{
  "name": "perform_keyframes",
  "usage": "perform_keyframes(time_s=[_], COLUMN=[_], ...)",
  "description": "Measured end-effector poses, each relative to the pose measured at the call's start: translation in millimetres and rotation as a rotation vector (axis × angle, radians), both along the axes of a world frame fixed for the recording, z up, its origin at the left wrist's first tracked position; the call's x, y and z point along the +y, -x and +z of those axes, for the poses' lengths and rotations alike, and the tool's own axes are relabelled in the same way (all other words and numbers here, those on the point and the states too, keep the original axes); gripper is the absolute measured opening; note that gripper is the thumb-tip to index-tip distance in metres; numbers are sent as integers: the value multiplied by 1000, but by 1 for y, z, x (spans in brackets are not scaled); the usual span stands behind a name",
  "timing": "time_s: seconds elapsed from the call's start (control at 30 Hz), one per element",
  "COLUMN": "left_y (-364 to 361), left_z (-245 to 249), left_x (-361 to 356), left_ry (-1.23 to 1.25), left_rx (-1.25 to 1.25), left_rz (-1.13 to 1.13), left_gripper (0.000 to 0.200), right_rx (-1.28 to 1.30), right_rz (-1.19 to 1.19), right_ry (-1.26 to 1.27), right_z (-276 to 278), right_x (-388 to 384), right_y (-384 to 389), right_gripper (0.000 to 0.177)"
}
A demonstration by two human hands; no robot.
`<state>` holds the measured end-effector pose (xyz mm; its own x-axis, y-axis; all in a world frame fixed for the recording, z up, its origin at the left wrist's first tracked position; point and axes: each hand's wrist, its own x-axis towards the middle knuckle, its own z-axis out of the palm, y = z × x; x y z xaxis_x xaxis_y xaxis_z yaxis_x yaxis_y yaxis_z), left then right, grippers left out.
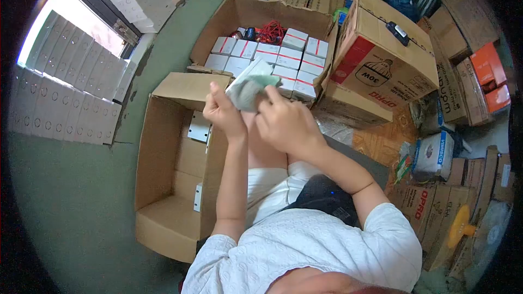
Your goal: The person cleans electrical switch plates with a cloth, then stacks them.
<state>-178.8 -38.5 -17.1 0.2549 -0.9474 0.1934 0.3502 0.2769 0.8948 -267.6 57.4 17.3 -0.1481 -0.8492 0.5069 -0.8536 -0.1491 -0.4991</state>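
The person sits on the floor (71, 207) with both hands raised in front of the chest, and between them is a small packet (248, 88). It is white at its upper corner and has a grey-green wrap around the rest. The left hand (222, 113) pinches its left side, with the fingers (216, 93) curled narrowly against it. The right hand (286, 125) closes over its right side from above. I cannot tell from here whether the wrap is going on or coming off.

The near carton (158, 147), just to the left of the knees, stands open and is mostly bare. Only a couple of flat white plates (199, 127) lean on its inner wall, one high and one lower down. The far carton (218, 22), beyond the hands, is tightly packed with rows of red-striped white boxes (294, 57), and a red wire bundle (271, 31) lies at its back.

Going by that, I judge the work is at an early or middle stage. One packet is in hand, many boxes sit untouched in the far carton, and very little lies in the near one.
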Motion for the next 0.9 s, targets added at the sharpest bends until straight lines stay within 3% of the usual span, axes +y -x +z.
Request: perform_keyframes(time_s=[0.1, 0.17, 0.23, 0.3, 0.43, 0.47, 0.5, 0.57, 0.6, 0.63, 0.67, 0.7, 0.77, 0.83, 0.87, 0.9], left_y=[6, -7, -10, -8, -10, -10, -12, -14, -12, -12, -17, -23, -26, -26, -29, -31], left_z=[6, -6, -3, 4, 10, 4, 0, 4, 14, 20, 14, 2, -1, 10, 14, 16], left_x=[6, 6, 6, 7, 15, 15, 16, 21, 24, 25, 22, 16, 11, 15, 20, 23], left_ry=[-102, -31, 30, 17, -91, -79, -71, -38, -125, -210, -203, -166, -121, -121, -231, -335], left_rx=[55, -82, -63, -40, 72, 7, -61, -52, 11, 76, 77, 154, 243, -8, 54, 116], left_rz=[-38, -41, 38, 60, -142, -96, -51, -40, -78, -113, -110, -253, -434, -803, -918, -1036], left_gripper=[48, 47, 48, 48, 48, 48, 48, 48, 44, 43, 43, 40, 46, 64, 59, 57], right_rx=[25, 23, -31, 15, 38, -1, -78, -189, -476, -472, -822, -1171, -1125, -1012, -836, -862], right_rz=[83, -100, -116, -49, 169, 74, -29, -96, 42, 50, 105, 154, 177, 91, 60, 40], right_ry=[84, -148, -70, 20, -38, -38, -142, -120, -205, -198, -251, -300, -214, -178, -104, -146], right_z=[4, -2, -5, -4, 14, -2, -1, -12, -11, -10, -7, 2, -1, -13, -27, -34], right_x=[-3, -12, -15, -4, 17, 13, 9, -3, -10, -9, -2, 3, 1, -8, -14, -15], right_y=[3, 25, 31, 17, 9, 16, 25, 46, 50, 49, 45, 41, 49, 58, 65, 64], right_gripper=[14, 14, 14, 14, 11, 13, 15, 16, 17, 17, 19, 21, 26, 28, 30, 31])
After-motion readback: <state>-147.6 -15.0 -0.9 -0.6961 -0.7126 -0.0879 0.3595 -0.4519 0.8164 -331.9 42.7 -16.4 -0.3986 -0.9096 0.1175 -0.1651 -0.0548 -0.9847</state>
